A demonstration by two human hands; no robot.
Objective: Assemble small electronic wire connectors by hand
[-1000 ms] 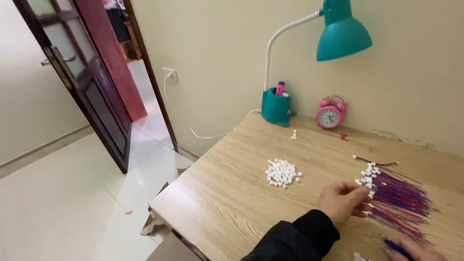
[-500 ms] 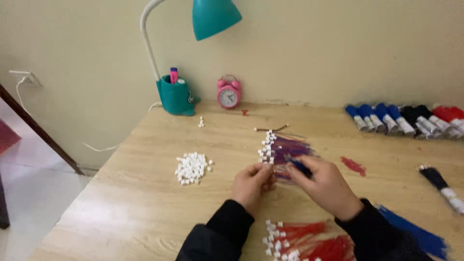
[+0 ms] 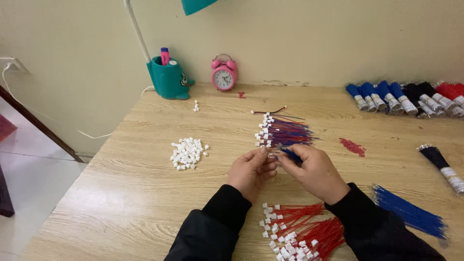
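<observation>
My left hand (image 3: 251, 170) and my right hand (image 3: 315, 170) meet over the middle of the wooden table (image 3: 145, 193), fingertips pinched together on a thin blue wire (image 3: 289, 154) and what looks like a small white connector. Just beyond them lies a bundle of purple and blue wires with white connectors (image 3: 280, 132). A heap of red wires with white connectors (image 3: 302, 232) lies between my black sleeves. To the left sits a pile of loose white connectors (image 3: 187, 152).
A teal lamp base with pen holder (image 3: 168, 77) and a pink alarm clock (image 3: 224, 72) stand at the back wall. Taped bundles of blue, black and red wire (image 3: 403, 99) lie at the back right. Loose blue wires (image 3: 408, 212) and a black bundle (image 3: 442, 162) lie right.
The view swung from the doorway and table corner round to the table. My hands came together in front of the purple and blue bundle and stay pinched there.
</observation>
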